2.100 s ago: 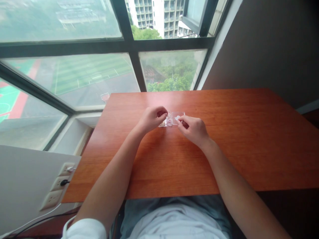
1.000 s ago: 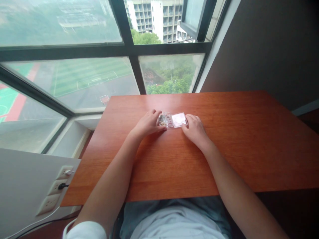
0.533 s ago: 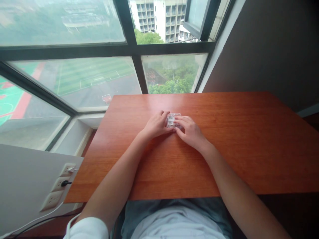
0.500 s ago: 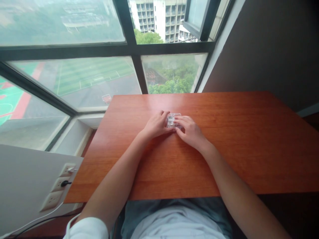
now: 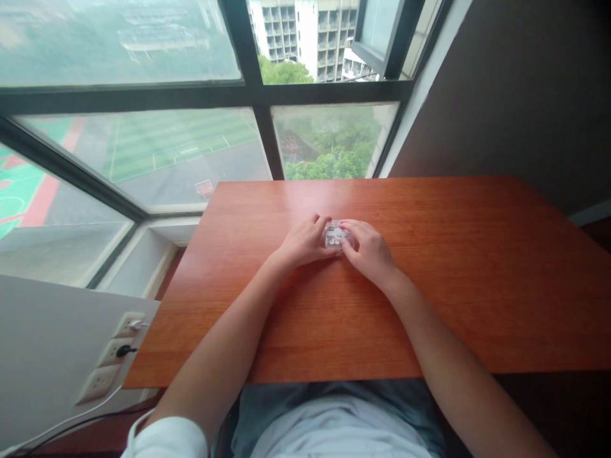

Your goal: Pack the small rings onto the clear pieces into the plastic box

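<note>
A small clear plastic box (image 5: 335,236) lies on the wooden table between my two hands, with whitish contents too small to name. My left hand (image 5: 304,242) grips its left side, fingers at the far edge and thumb along the near edge. From the right, my right hand (image 5: 371,252) closes on the box's other end, with the thumb and fingertips at its top and near side. My fingers cover parts of the right end.
The reddish-brown table (image 5: 458,273) extends to both sides. Behind it are dark-framed windows (image 5: 334,94), and a dark wall (image 5: 515,95) stands at the right. Wall sockets (image 5: 113,352) with plugs and cables are low on the left.
The box and my left hand have shifted slightly right. My right fingers, earlier laid over the box's top, now curl around its right end, so more of the top shows.
</note>
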### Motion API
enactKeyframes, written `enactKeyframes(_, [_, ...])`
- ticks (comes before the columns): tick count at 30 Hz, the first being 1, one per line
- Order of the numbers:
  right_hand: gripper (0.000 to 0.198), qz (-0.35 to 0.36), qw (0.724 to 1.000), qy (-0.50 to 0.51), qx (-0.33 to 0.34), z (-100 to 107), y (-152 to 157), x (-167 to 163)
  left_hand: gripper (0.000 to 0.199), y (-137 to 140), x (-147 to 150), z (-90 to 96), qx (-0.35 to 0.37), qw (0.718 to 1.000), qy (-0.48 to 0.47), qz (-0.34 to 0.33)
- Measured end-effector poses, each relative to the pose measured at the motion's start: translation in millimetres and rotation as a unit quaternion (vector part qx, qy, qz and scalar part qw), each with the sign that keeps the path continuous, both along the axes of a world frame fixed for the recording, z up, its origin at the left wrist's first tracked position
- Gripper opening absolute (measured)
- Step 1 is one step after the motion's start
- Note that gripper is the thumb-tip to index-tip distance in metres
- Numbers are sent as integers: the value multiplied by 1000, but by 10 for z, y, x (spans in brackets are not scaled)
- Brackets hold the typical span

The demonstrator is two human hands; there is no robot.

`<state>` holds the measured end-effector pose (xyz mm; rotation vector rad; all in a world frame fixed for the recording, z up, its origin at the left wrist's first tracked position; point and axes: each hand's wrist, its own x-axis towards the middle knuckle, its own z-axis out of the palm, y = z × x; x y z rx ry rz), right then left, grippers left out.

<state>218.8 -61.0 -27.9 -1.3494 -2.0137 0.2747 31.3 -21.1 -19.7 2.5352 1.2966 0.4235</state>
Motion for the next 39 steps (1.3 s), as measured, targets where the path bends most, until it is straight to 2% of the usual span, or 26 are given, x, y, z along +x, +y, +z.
enactKeyframes(3, [40, -65, 997, -15, -31, -50, 16, 19, 68, -6, 6, -2, -2, 1000, 3, 3])
enactKeyframes(6, [44, -87, 994, -30, -62, -79, 19, 19, 69, -8, 6, 2, -6, 1000, 5, 6])
enactKeyframes(15, [38, -37, 998, -12, -54, -8, 8, 30, 71, -7, 13, 6, -7, 1000, 7, 7])
enactKeyframes(23, [42, -24, 997, -31, -60, -99, 36, 56, 72, -14, 7, 11, -14, 1000, 2, 5])
enactKeyframes(29, [52, -5, 996, -51, -73, -103, 7, 64, 70, 16, -63, 12, -32, 999, -22, -29])
enactKeyframes(34, [57, 21, 993, -75, -85, -28, -29, 116, 75, 36, -97, 29, -56, 996, -44, -47])
enactKeyframes(39, [52, 55, 994, -58, -77, 21, -16, 170, 73, 48, -100, 47, -67, 994, -57, -65])
